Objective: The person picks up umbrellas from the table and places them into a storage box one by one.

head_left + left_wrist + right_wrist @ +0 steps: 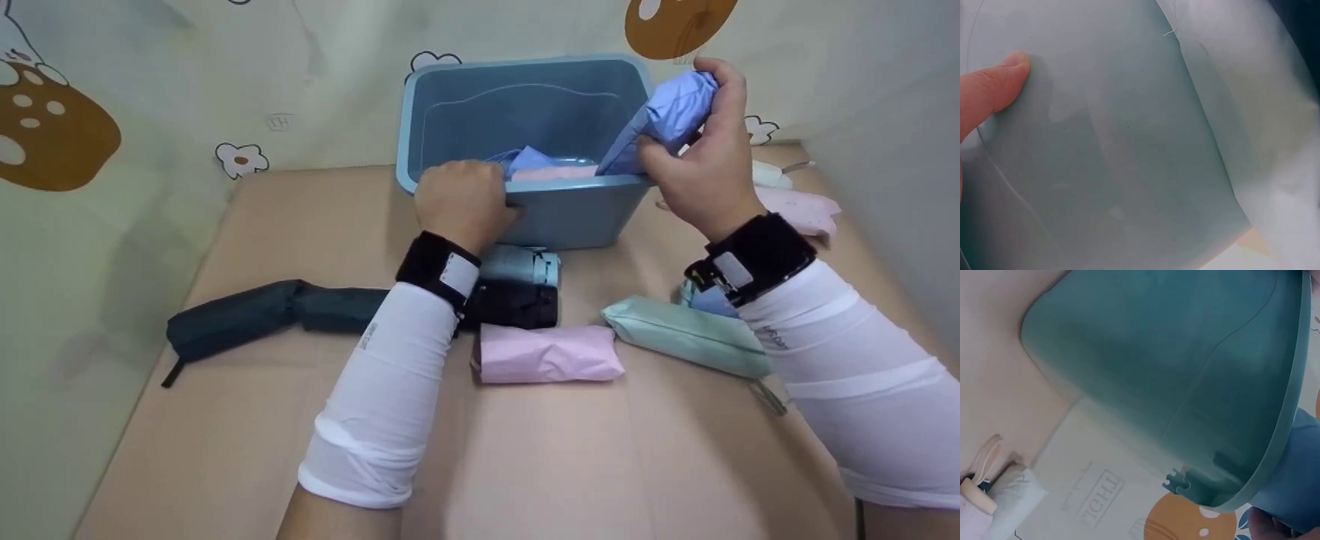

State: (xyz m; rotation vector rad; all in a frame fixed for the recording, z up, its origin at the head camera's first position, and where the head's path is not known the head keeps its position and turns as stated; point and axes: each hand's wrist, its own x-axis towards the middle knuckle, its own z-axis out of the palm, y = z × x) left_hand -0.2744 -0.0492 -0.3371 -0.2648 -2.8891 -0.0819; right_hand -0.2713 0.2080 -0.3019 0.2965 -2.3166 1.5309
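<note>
Two hands on the job, clock taken from the bin (pixel 577 214), which sits at the far side of the tabletop (pixel 540 450). Left hand (pixel 461 202) grips the rim at 7 o'clock, fingers curled over, thumb pressed flat on the outer wall in the left wrist view; probably steadies the bin against sliding or tipping. Right hand (pixel 709 165) at 3 to 4 o'clock holds the blue roll (pixel 675 112), thumb one side, fingers the other. Roll is tilted: top end up toward 2 o'clock, low end inside the bin, behind the near rim. Tilt likely lets it clear the wall; going in or out, can't tell.

Inside, blue fabric (pixel 531 159) and pink fabric (pixel 555 173) near the 6 o'clock wall. Outside at 6, nearest first: pink roll (pixel 551 356), black roll (pixel 517 304), pale blue roll (pixel 510 264); laid crosswise, maybe for easy picking. Black roll's left end hidden by the left wrist. Green roll (pixel 682 334) at 5, blue piece (pixel 709 301) just behind, mostly hidden. Dark roll (pixel 232 319) at 8, strap toward the tabletop edge. Pale pink bundle (pixel 799 211) past the right hand at 3 to 4.
</note>
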